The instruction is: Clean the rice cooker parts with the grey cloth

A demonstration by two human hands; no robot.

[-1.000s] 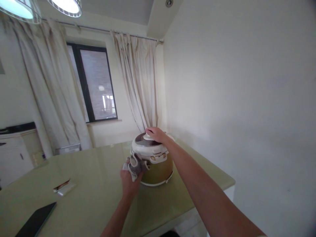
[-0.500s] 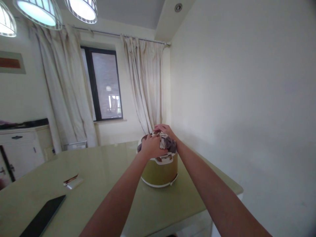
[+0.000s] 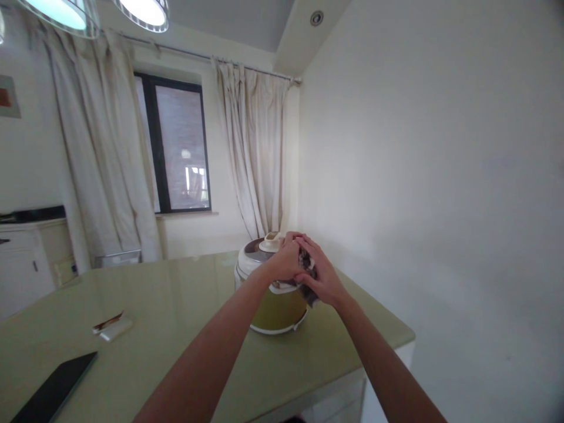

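A gold and cream rice cooker (image 3: 275,306) stands on the green table (image 3: 176,317) near the far right corner. My left hand (image 3: 284,264) and my right hand (image 3: 321,276) meet over the right side of its lid. Between them is a crumpled grey and white cloth (image 3: 307,270), mostly hidden by the fingers. Both hands have their fingers closed on the cloth. The lid's knob (image 3: 269,241) shows to the left of my hands.
A dark tablet (image 3: 55,390) lies at the table's front left. A small white object (image 3: 112,326) lies farther back on the left. A white wall runs along the right, with curtains and a window behind. A white cabinet (image 3: 22,258) stands at far left.
My left hand carried the cloth from the cooker's front up onto the lid, then across to its right side. My right hand left the knob and closed on the cloth.
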